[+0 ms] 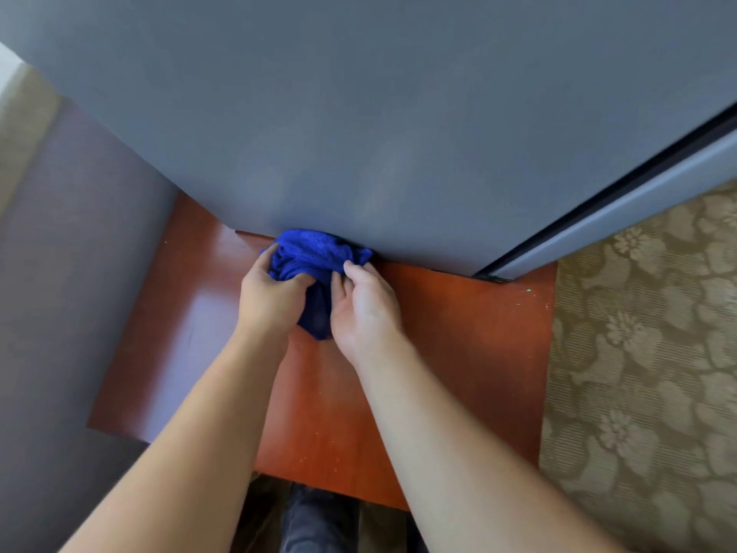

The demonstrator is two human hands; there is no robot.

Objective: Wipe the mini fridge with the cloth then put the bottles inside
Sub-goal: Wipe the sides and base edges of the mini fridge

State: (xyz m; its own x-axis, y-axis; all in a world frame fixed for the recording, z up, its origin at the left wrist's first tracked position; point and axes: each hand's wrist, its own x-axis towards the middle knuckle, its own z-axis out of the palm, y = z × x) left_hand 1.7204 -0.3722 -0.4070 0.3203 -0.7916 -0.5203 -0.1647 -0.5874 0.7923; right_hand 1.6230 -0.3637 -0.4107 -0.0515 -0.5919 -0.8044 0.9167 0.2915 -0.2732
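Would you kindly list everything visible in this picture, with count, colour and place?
mini fridge: one, grey-blue, fills the upper picture; its door edge with a dark seal runs along the right.
cloth: one, deep blue, bunched, pressed against the bottom edge of the fridge side.
wooden surface: one, glossy reddish-brown, under the fridge and the hands.
wallpaper: beige with a floral pattern, right side.
grey panel: one, dull grey-purple, left side.
bottles: none in view.
trouser leg: dark, bottom centre.
left hand: one, gripping the cloth from the left.
right hand: one, gripping the cloth from the right.
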